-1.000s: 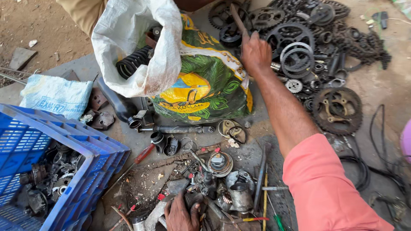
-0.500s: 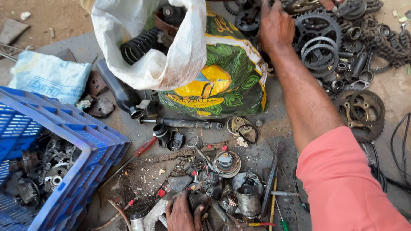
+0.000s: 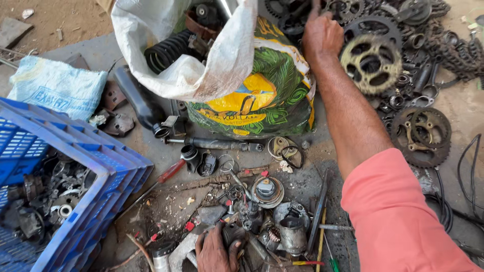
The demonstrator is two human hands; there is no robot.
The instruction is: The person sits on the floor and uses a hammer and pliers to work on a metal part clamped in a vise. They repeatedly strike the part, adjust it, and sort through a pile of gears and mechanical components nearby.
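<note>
While curled over a dark metal part [image 3: 233, 232] among greasy scrap, left hand [image 3: 214, 250] grips low; right hand [image 3: 322, 34] reaches into sprockets [image 3: 370, 63], grip unclear. Beyond: white sack [image 3: 201, 65] holding black ribbed hose [image 3: 169, 50]; blue crate [image 3: 75, 166] of engine bits [image 3: 45, 196].

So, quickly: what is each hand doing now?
Left hand: closed on a dark metal part.
Right hand: reaching into the sprockets; grip cannot be told.

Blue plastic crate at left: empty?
No. The blue plastic crate holds a heap of dark, greasy metal engine parts in its bottom.
</note>
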